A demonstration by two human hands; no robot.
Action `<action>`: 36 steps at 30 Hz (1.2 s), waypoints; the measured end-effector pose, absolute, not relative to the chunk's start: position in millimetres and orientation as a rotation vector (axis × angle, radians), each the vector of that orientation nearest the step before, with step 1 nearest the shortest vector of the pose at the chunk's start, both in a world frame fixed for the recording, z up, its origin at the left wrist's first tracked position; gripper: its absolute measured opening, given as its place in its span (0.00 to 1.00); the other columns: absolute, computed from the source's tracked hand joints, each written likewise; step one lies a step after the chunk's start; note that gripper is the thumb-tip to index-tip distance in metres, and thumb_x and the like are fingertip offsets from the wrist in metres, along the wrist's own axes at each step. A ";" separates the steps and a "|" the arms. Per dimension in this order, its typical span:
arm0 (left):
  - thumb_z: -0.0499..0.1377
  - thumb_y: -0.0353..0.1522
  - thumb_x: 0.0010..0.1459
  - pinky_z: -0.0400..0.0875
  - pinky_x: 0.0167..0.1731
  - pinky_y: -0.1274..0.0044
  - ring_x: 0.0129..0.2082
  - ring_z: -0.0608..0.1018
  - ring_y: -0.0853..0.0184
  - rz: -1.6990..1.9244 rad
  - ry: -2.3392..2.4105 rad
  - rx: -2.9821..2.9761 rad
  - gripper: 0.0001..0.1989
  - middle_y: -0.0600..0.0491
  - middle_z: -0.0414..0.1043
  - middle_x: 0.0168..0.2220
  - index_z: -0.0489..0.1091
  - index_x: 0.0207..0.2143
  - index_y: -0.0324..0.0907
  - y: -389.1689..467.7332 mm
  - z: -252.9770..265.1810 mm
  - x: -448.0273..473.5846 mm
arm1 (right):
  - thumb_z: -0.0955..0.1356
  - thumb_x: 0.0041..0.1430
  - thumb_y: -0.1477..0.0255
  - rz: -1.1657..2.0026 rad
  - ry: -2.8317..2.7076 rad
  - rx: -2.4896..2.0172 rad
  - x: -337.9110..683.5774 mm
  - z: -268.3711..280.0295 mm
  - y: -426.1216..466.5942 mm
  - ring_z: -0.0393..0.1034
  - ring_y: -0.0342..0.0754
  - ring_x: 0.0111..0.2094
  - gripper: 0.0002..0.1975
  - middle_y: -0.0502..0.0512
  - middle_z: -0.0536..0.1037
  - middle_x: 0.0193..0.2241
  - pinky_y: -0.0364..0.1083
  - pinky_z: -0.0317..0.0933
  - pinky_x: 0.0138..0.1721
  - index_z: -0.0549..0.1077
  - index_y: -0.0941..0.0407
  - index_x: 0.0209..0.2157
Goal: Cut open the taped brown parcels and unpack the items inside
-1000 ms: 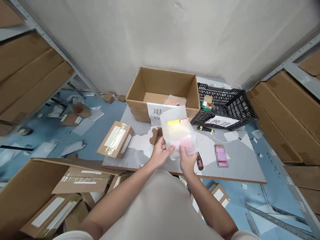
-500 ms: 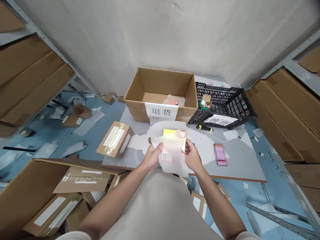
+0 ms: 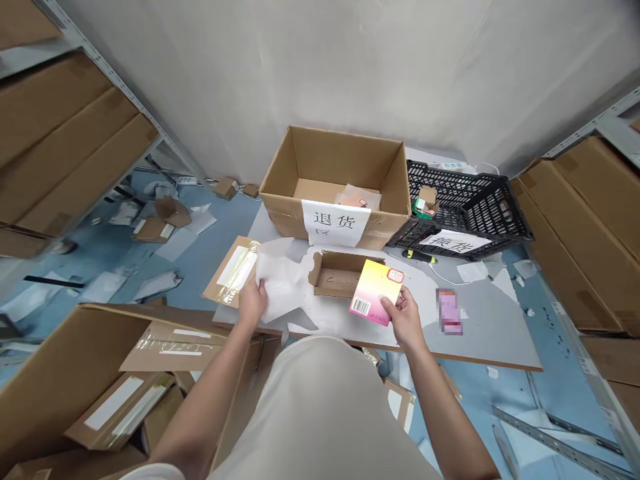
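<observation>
My right hand (image 3: 404, 315) grips a flat yellow-and-pink box (image 3: 376, 288) by its lower right edge; a barcode label and a red-bordered sticker show on its face. My left hand (image 3: 253, 303) is closed on a translucent white wrapping sheet (image 3: 278, 277), held out to the left. Between the hands, a small open cardboard box (image 3: 336, 279) lies on the table, its inside showing. A taped cardboard parcel (image 3: 234, 268) with a white label sits beside my left hand, partly covered by the sheet.
Behind stands a large open carton (image 3: 280, 212) with a paper sign. A black plastic crate (image 3: 480, 193) adjoins it on the right, with a yellow-black cutter (image 3: 419, 257) in front. A pixelated pink item (image 3: 451, 312) lies at right. A parcel-filled carton (image 3: 55, 373) is at lower left.
The wrapping sheet has come off the yellow-and-pink box and moved left with my left hand. My right hand now holds the box alone, and the small open cardboard box is uncovered.
</observation>
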State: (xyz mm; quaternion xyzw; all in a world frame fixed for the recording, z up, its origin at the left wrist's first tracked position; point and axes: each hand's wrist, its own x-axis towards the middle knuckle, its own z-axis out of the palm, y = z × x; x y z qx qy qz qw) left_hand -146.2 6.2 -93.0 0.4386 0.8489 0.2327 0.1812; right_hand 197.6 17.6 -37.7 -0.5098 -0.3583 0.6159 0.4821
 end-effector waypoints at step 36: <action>0.67 0.40 0.42 0.75 0.31 0.76 0.30 0.77 0.69 1.251 1.171 0.465 0.20 0.50 0.77 0.32 0.74 0.36 0.38 -16.6 -37.7 -9.9 | 0.68 0.52 0.59 1.353 -1.262 -1.241 192.6 11.2 61.2 0.66 0.42 0.18 0.16 0.48 0.73 0.18 0.42 0.64 0.19 0.75 0.55 0.37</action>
